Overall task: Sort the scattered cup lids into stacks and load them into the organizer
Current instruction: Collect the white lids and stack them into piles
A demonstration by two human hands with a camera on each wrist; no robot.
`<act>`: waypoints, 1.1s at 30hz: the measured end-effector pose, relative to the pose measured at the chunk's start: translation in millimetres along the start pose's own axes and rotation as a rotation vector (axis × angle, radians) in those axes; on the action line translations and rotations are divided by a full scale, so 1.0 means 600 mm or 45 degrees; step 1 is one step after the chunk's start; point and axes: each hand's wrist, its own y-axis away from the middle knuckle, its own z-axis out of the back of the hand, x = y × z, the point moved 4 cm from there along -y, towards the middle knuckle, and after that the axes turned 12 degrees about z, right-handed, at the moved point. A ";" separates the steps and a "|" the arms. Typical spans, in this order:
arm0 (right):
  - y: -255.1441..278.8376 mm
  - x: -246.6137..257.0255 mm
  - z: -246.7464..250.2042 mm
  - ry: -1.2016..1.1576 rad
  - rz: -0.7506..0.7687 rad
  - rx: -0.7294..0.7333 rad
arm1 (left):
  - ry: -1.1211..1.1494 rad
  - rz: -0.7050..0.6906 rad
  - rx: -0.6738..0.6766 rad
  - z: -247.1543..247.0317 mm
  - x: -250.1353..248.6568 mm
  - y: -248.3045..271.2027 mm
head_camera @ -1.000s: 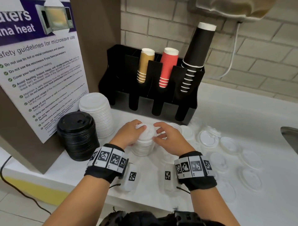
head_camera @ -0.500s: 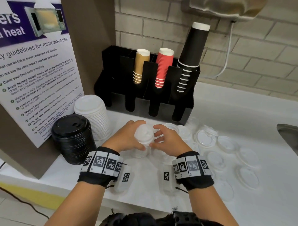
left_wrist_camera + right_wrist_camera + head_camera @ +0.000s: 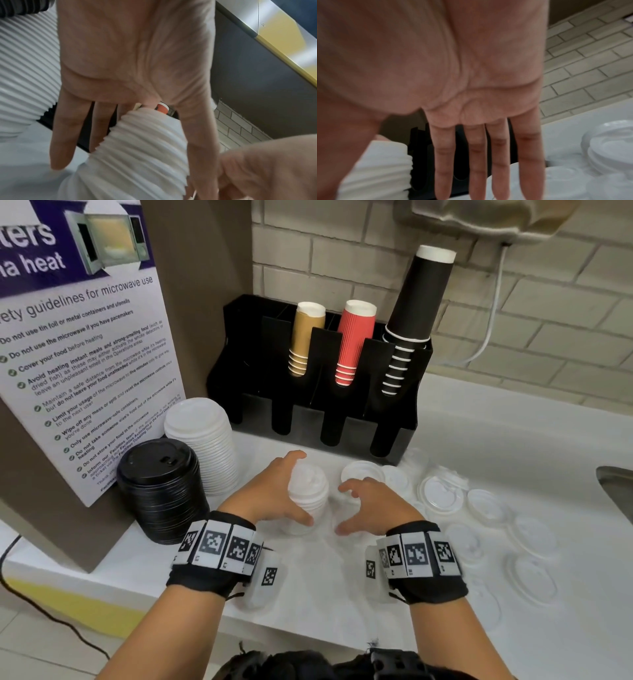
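Lid stack [image 3: 307, 497] sits clasped in the left hand [image 3: 274, 494]; right hand [image 3: 371, 508] hovers beside, fingers spread.

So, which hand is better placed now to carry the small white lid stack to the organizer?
The left hand. It already holds the small white lid stack, thumb and fingers around its sides. The right hand is open beside the stack and holds nothing. The organizer stands straight ahead.
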 end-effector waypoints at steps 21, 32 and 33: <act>-0.003 0.030 0.062 -0.442 0.333 -0.359 | 0.101 -0.057 -0.077 0.007 0.009 0.007; -0.045 0.076 0.023 -0.164 0.404 -0.218 | 0.248 -0.049 -0.029 0.005 0.015 0.006; -0.045 0.075 0.022 -0.153 0.399 -0.218 | 0.249 -0.047 -0.025 0.005 0.015 0.006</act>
